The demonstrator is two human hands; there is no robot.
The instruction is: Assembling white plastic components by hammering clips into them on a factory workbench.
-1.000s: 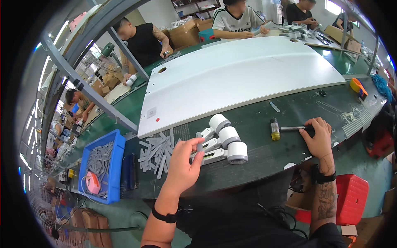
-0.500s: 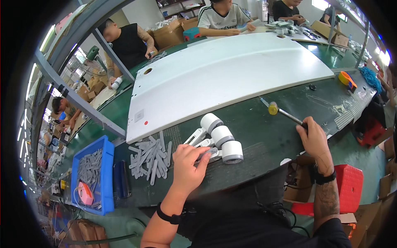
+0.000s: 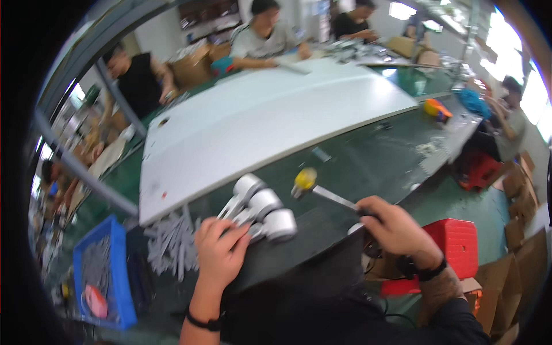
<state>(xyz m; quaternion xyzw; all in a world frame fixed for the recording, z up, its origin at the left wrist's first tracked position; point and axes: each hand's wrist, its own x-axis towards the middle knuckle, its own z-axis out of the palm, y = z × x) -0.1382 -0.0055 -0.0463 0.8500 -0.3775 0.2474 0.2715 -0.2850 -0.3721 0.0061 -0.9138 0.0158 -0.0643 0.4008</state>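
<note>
Three white appliances [image 3: 265, 202] with barrel-shaped heads and grey rings lie side by side, looking like hair dryers. My left hand [image 3: 221, 253] is closed at the handle of the nearest one, thumb and fingers pinching a grey plastic strip against it; blur hides the exact contact. In my right hand [image 3: 397, 227], fingers wrap the dark grip of a mallet [image 3: 336, 198]. Its yellow head [image 3: 305, 179] is held just right of the white barrels, apart from them. A pile of loose grey strips [image 3: 172, 244] lies left of my left hand.
A blue bin [image 3: 118, 270] at the left holds more grey strips and a pink object [image 3: 96, 302]. A large white panel [image 3: 276, 121] covers the far side of the green table. An orange tape dispenser [image 3: 437, 109] sits far right; a red stool [image 3: 454, 244] stands beside my right arm. Co-workers sit beyond.
The mallet has come closer to the white barrels, carried leftward by my right hand. My left hand stays at the nearest handle. The whole view has shifted and blurred with head motion.
</note>
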